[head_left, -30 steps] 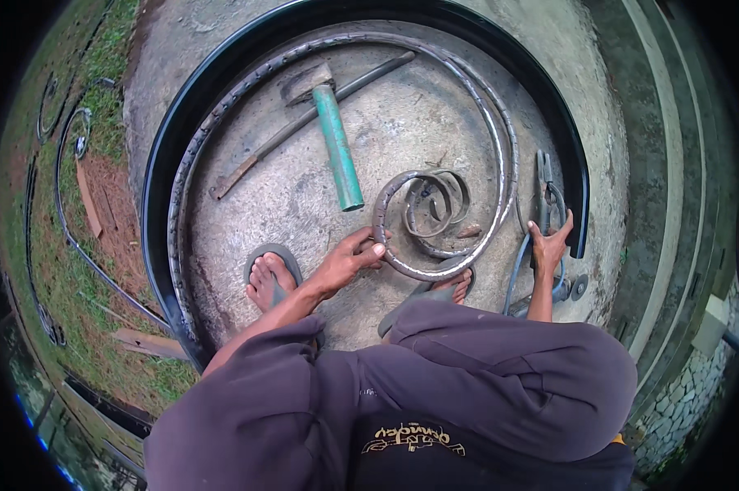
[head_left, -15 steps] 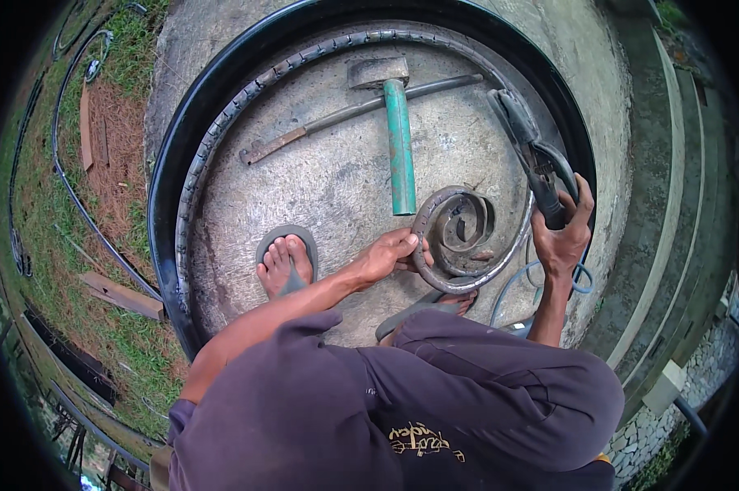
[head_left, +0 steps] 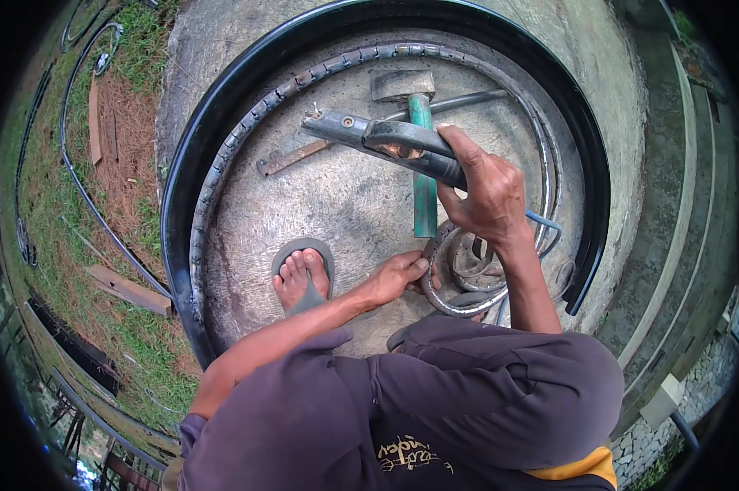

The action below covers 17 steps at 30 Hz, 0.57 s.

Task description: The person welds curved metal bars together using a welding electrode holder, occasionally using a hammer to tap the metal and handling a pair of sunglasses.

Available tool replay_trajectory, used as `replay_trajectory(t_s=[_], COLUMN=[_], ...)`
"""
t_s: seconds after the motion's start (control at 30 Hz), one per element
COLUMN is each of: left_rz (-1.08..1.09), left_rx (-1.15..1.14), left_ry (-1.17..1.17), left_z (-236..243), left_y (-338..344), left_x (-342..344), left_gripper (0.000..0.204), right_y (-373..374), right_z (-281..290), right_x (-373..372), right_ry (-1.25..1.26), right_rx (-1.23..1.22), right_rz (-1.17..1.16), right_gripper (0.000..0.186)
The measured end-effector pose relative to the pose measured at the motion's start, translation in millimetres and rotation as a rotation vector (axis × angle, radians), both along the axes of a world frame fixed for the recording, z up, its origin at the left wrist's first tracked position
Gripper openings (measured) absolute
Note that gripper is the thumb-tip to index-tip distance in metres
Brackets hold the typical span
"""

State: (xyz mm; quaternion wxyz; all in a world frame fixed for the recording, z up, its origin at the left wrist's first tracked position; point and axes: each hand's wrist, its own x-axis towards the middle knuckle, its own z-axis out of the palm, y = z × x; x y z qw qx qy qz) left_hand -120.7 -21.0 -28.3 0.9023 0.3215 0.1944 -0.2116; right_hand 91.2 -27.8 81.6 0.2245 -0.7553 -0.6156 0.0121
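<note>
My right hand point(head_left: 492, 192) is closed around the handle of a black welding electrode holder point(head_left: 336, 129). Its jaw end points left, over the concrete, with a small stub at the tip. A blue cable point(head_left: 543, 219) shows by my right wrist. Low in the middle, my left hand point(head_left: 392, 280) pinches the outer curve of a spiral metal scroll point(head_left: 451, 307), partly hidden behind my right forearm. Beneath the holder lies a hammer point(head_left: 425, 209) with a green handle and a blocky metal head. A metal bar point(head_left: 292, 157) passes under the hammer, slanting across the concrete.
A notched metal strip point(head_left: 214, 176) curves around the tools, inside a large black curved rim point(head_left: 173, 204). My sandalled left foot point(head_left: 300, 274) stands within it. Grass with wooden planks point(head_left: 128, 290) and a long dark hose or cable point(head_left: 79, 192) lies left. Concrete steps point(head_left: 680, 204) run along the right.
My right hand has swung the electrode holder from the right side leftward, over the hammer. The left hand keeps its hold on the scroll. The whole view has shifted slightly.
</note>
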Motion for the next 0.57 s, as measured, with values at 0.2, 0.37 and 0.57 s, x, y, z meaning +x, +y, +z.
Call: replay_trajectory(t_s=[0.2, 0.37, 0.57], left_rz=[0.014, -0.039, -0.027], left_rx=[0.04, 0.064, 0.053], left_ry=[0.029, 0.001, -0.017], left_z=[2, -2, -7], left_y=[-2, 1, -1], left_x=[0, -2, -2], left_gripper=[0.034, 0.037, 0.036], right_y=[23, 29, 29], right_z=[-19, -26, -32], right_x=[9, 10, 13], right_ry=[-0.031, -0.03, -0.012], right_rx=[0.008, -0.011, -0.005], right_rz=[0.044, 0.041, 0.032], right_gripper=[0.075, 0.075, 0.076])
